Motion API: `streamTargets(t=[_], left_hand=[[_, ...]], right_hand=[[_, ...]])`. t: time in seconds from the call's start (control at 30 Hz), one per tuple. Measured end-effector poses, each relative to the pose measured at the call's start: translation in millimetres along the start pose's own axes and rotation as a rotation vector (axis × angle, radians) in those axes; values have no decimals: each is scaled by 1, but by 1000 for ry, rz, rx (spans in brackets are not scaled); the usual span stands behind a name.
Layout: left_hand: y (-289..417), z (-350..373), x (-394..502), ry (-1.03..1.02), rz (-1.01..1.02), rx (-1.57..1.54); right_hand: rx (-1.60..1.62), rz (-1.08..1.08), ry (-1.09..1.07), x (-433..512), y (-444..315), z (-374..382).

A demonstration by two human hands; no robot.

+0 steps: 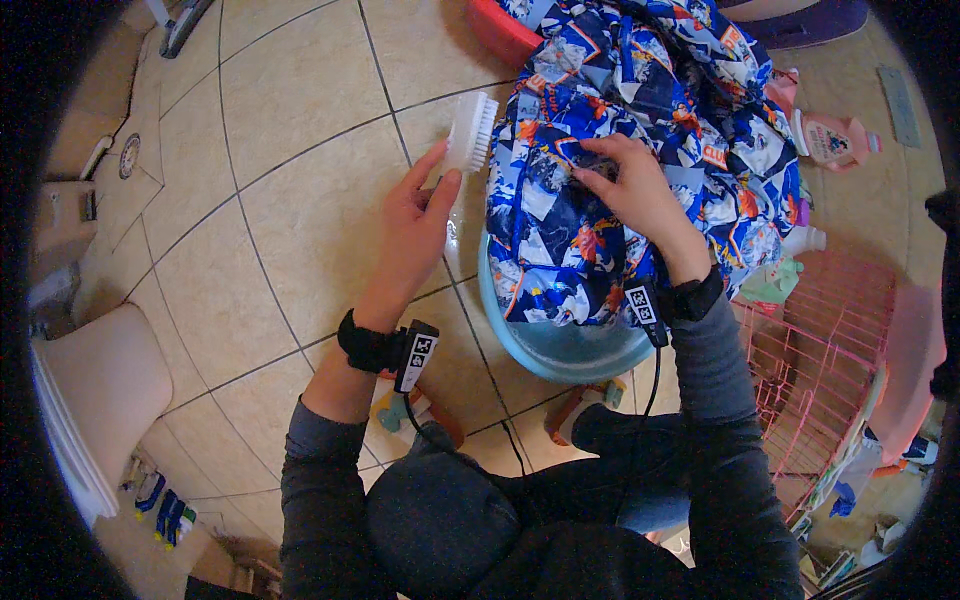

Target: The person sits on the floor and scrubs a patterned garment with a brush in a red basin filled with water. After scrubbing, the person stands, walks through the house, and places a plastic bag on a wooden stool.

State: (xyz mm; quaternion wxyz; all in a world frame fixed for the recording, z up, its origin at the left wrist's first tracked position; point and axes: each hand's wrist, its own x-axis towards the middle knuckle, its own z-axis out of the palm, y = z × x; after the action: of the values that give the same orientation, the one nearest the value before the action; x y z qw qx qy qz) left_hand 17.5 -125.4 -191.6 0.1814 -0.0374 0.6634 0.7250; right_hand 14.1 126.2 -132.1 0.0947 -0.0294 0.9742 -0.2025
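Observation:
In my left hand (420, 210) is a white scrub brush (471, 133), pinched between thumb and fingers. Its bristles face right, close to the edge of a garment (592, 232). The garment is blue, white and orange with a bold print, and looks wet in places. My right hand (630, 176) grips a fold of this cloth near its middle, thumb and fingers set a little apart. Under the cloth is a light-blue plastic basin (577, 364), which shows water at its near side. The garment covers most of the basin and hides what lies beneath.
A red basin rim (506, 34) shows beyond the garment. On the right are a pink bottle (832, 141), a white bottle (804, 240) and a pink wire cage (817, 360). A toilet (105, 367) stands left, with a round floor drain (130, 155) in the tiles farther off.

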Motion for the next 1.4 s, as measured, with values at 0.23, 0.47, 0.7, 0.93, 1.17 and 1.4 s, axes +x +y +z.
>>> streamTargets(t=[0.23, 0.47, 0.7, 0.93, 1.17, 1.4], left_hand=[[-7, 18, -5, -53, 146, 30], [-29, 57, -3, -163, 361, 601], [-42, 20, -58, -330, 230, 826], [-21, 75, -3, 26, 532, 330], [-58, 53, -57, -173, 263, 506], [-48, 34, -34, 4, 352, 121]], right_hand=[[-361, 32, 22, 10, -3, 15], [250, 151, 95, 30, 30, 27], [174, 181, 169, 29, 41, 33], [639, 336, 29, 27, 28, 25], [746, 458, 34, 23, 16, 13], [229, 405, -467, 26, 15, 0]])
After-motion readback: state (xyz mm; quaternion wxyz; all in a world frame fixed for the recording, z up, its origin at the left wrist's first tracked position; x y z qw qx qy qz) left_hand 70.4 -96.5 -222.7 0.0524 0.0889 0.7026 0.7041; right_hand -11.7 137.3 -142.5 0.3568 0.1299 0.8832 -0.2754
